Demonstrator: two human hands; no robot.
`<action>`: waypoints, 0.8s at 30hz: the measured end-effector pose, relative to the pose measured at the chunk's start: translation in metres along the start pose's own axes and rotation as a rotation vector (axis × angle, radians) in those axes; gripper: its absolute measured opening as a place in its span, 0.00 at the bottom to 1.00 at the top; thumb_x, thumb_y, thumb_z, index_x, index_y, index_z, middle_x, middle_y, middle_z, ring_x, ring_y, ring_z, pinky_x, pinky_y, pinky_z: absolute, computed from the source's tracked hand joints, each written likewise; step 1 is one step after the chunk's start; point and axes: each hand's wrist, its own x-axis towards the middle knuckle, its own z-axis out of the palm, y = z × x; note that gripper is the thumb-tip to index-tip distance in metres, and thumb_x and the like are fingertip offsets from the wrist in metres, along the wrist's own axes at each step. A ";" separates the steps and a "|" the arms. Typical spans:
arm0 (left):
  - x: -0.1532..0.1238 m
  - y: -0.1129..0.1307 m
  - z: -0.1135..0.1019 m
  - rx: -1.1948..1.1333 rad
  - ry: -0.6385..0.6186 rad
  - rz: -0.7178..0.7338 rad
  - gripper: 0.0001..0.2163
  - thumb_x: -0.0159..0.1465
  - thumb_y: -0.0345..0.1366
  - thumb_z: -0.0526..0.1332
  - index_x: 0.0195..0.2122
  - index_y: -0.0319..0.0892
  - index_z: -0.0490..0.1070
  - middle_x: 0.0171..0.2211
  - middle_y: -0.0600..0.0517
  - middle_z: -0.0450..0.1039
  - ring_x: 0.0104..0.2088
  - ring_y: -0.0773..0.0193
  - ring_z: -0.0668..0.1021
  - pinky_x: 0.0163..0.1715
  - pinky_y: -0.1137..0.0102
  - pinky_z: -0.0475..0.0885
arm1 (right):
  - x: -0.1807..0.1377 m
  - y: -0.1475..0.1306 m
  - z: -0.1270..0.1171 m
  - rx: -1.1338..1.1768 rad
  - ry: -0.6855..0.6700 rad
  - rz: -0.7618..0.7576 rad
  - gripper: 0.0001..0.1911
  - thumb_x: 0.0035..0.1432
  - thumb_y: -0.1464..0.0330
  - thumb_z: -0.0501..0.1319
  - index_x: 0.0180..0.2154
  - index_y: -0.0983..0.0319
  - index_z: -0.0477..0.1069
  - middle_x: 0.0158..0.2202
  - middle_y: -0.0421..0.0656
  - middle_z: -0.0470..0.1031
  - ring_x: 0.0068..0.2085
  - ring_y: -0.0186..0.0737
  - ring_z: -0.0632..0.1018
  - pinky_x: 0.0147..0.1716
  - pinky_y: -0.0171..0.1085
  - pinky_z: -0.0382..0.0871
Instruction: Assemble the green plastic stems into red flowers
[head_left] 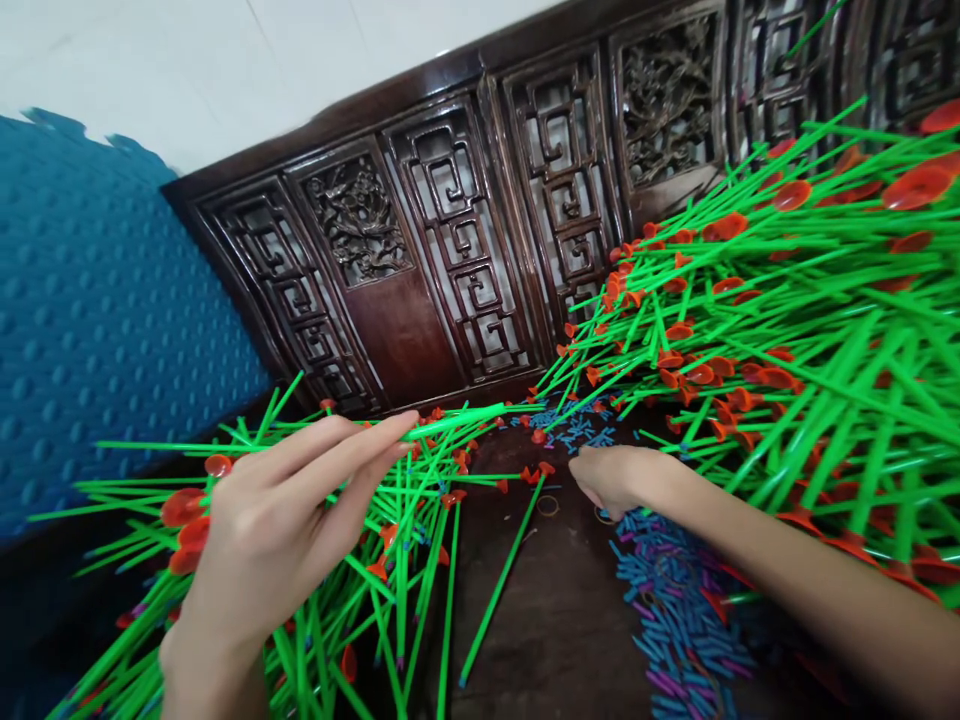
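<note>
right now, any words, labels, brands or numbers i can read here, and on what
none: no word, number or label can be read
green sticks, red cups, blue caps, blue mat: plain, no print
carved panel: fretwork and flowers only, no letters

Green stick (457,420): thin, bright, straight; pinched at one end in left grip (300,500), held almost level, free end pointing right, above near-left stick pile (405,570).
Blue pieces (667,610): tiny short tubes, few purple among them; loose heap on dark desk (555,620), near right, just under right grip (611,478); more scattered farther back.
</note>
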 end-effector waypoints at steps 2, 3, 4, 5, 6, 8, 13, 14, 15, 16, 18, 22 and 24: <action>0.000 -0.001 0.001 0.002 -0.003 0.040 0.14 0.67 0.28 0.62 0.53 0.46 0.73 0.35 0.55 0.76 0.29 0.71 0.76 0.28 0.75 0.71 | -0.003 -0.001 -0.001 -0.007 0.007 0.004 0.06 0.37 0.79 0.68 0.24 0.68 0.76 0.28 0.51 0.78 0.31 0.50 0.80 0.24 0.37 0.65; 0.001 -0.002 0.002 -0.002 -0.007 0.051 0.13 0.67 0.28 0.62 0.53 0.45 0.72 0.35 0.54 0.77 0.29 0.71 0.77 0.28 0.75 0.71 | -0.005 -0.001 -0.003 -0.002 0.022 -0.002 0.05 0.38 0.79 0.67 0.24 0.68 0.76 0.28 0.51 0.78 0.30 0.50 0.80 0.24 0.37 0.65; 0.001 -0.002 0.003 -0.008 -0.016 0.054 0.13 0.68 0.29 0.61 0.53 0.44 0.72 0.35 0.54 0.77 0.29 0.71 0.77 0.29 0.75 0.71 | -0.008 0.000 -0.005 0.009 0.046 -0.015 0.05 0.39 0.80 0.67 0.24 0.68 0.76 0.28 0.51 0.78 0.30 0.48 0.80 0.24 0.36 0.64; 0.001 -0.003 0.003 -0.013 -0.028 0.054 0.12 0.68 0.29 0.61 0.52 0.43 0.72 0.35 0.54 0.77 0.29 0.71 0.77 0.29 0.75 0.71 | -0.013 0.000 -0.008 0.025 0.081 -0.036 0.06 0.41 0.80 0.66 0.25 0.67 0.76 0.28 0.49 0.77 0.30 0.46 0.79 0.24 0.36 0.63; 0.001 -0.003 0.004 -0.015 -0.036 0.053 0.12 0.68 0.29 0.61 0.52 0.43 0.73 0.35 0.54 0.77 0.29 0.72 0.76 0.29 0.75 0.71 | -0.017 0.000 -0.012 0.046 0.119 -0.067 0.07 0.44 0.80 0.65 0.28 0.67 0.77 0.29 0.48 0.78 0.30 0.43 0.79 0.24 0.35 0.63; 0.001 -0.004 0.004 -0.014 -0.053 0.046 0.11 0.68 0.29 0.61 0.51 0.42 0.73 0.34 0.54 0.76 0.28 0.72 0.76 0.30 0.76 0.71 | -0.029 0.001 -0.021 0.098 0.206 -0.152 0.08 0.51 0.79 0.62 0.34 0.65 0.77 0.30 0.44 0.78 0.30 0.38 0.77 0.26 0.33 0.63; 0.001 -0.004 0.007 -0.052 -0.079 0.017 0.10 0.69 0.29 0.60 0.50 0.41 0.73 0.34 0.54 0.76 0.30 0.72 0.77 0.31 0.77 0.71 | -0.061 -0.007 -0.044 0.463 0.770 -0.554 0.08 0.63 0.69 0.59 0.38 0.63 0.77 0.32 0.42 0.80 0.32 0.35 0.78 0.34 0.34 0.68; 0.002 -0.004 0.007 -0.063 -0.087 0.005 0.10 0.68 0.29 0.60 0.50 0.41 0.73 0.34 0.54 0.76 0.30 0.72 0.77 0.32 0.77 0.71 | -0.067 -0.009 -0.046 0.515 0.895 -0.605 0.09 0.63 0.68 0.59 0.38 0.63 0.78 0.34 0.42 0.81 0.34 0.36 0.78 0.37 0.34 0.70; 0.002 -0.004 0.008 -0.068 -0.093 -0.009 0.10 0.68 0.29 0.61 0.50 0.41 0.74 0.34 0.55 0.76 0.30 0.73 0.76 0.32 0.77 0.71 | -0.072 -0.010 -0.048 0.541 0.985 -0.629 0.09 0.63 0.68 0.59 0.39 0.62 0.78 0.37 0.42 0.81 0.37 0.36 0.79 0.39 0.34 0.70; 0.002 -0.003 0.008 -0.069 -0.095 -0.022 0.10 0.68 0.30 0.61 0.50 0.41 0.74 0.34 0.55 0.76 0.29 0.73 0.76 0.32 0.77 0.71 | -0.076 -0.011 -0.049 0.554 1.047 -0.637 0.09 0.63 0.68 0.60 0.39 0.62 0.78 0.38 0.42 0.82 0.38 0.36 0.79 0.41 0.35 0.70; 0.002 -0.003 0.009 -0.061 -0.094 -0.035 0.09 0.69 0.30 0.60 0.49 0.41 0.75 0.33 0.55 0.76 0.28 0.73 0.76 0.31 0.77 0.71 | -0.082 -0.012 -0.051 0.569 1.101 -0.629 0.08 0.63 0.67 0.60 0.39 0.60 0.78 0.38 0.41 0.82 0.38 0.36 0.80 0.41 0.34 0.71; 0.003 -0.003 0.009 -0.047 -0.098 -0.042 0.09 0.68 0.32 0.60 0.48 0.43 0.75 0.32 0.55 0.77 0.28 0.71 0.77 0.31 0.75 0.72 | -0.085 -0.013 -0.051 0.585 1.116 -0.613 0.08 0.62 0.67 0.61 0.39 0.60 0.79 0.37 0.41 0.82 0.37 0.37 0.80 0.39 0.34 0.72; 0.003 -0.003 0.009 -0.055 -0.095 -0.033 0.09 0.68 0.31 0.60 0.48 0.42 0.75 0.33 0.54 0.78 0.28 0.70 0.78 0.32 0.75 0.72 | -0.084 -0.014 -0.051 0.589 1.120 -0.632 0.07 0.62 0.68 0.62 0.39 0.61 0.79 0.37 0.42 0.82 0.37 0.37 0.80 0.39 0.35 0.72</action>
